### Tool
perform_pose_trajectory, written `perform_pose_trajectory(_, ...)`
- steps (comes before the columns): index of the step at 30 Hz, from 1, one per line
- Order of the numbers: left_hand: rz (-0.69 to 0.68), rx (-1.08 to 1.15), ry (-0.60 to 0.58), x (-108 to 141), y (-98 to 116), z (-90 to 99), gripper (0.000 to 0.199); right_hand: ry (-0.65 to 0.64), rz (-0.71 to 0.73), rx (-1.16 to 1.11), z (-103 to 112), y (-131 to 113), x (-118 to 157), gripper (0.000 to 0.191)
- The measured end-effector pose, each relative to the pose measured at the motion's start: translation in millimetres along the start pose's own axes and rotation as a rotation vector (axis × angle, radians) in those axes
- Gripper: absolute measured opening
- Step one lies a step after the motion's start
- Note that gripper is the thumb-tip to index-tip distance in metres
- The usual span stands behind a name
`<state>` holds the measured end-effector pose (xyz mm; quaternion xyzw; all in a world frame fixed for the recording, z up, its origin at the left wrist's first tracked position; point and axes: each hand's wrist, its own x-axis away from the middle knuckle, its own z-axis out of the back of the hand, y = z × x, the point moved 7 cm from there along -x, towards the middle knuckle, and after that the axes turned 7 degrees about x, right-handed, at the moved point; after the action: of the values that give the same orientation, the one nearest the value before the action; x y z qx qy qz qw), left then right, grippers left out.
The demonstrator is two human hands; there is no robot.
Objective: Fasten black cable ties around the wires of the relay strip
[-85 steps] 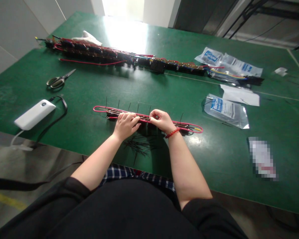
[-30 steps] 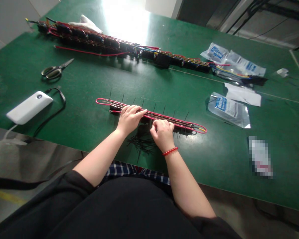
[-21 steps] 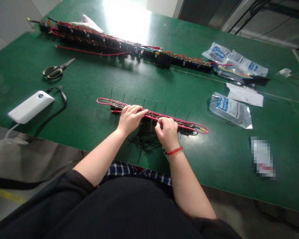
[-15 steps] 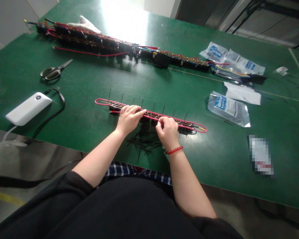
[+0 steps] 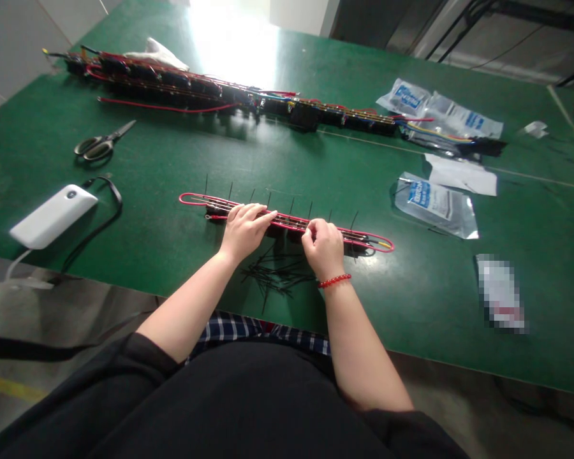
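Note:
A long black bar with red wires (image 5: 287, 220) lies across the green table (image 5: 172, 153) in front of me, with several thin black ties sticking up from its far side. My left hand (image 5: 243, 229) rests on the bar left of its middle, fingers wrapped over it. Farther right, my right hand (image 5: 324, 245) is closed at the near edge of the bar, thumb and forefinger together; anything between those fingertips is too small to make out. A pile of loose black ties (image 5: 277, 273) lies between my forearms.
Scissors (image 5: 103, 143) and a white power bank (image 5: 52, 215) with cables lie at the left. A longer wired assembly (image 5: 220, 89) stretches across the back. Plastic bags (image 5: 437, 204) and a white paper (image 5: 463, 175) are at the right.
My right hand has shifted slightly along the bar, its fingers still bent together. My left hand stays on the bar. The whole view has moved a little.

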<state>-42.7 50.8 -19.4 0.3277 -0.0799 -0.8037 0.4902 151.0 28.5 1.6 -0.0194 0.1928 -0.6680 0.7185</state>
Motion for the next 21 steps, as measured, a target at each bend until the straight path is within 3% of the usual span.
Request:
perform_pose_trajectory(12,0.003,0.018,-0.010,3.1,0.2,-0.1,0.031,-0.033,0.037,-0.060,-4.2,7.2,-6.9,0.009)
perform_pose_trajectory(21,-0.031,-0.030,0.003,3.1,3.5,1.3,0.031,0.022,0.049,-0.064,-3.3,7.3,-4.9,0.008)
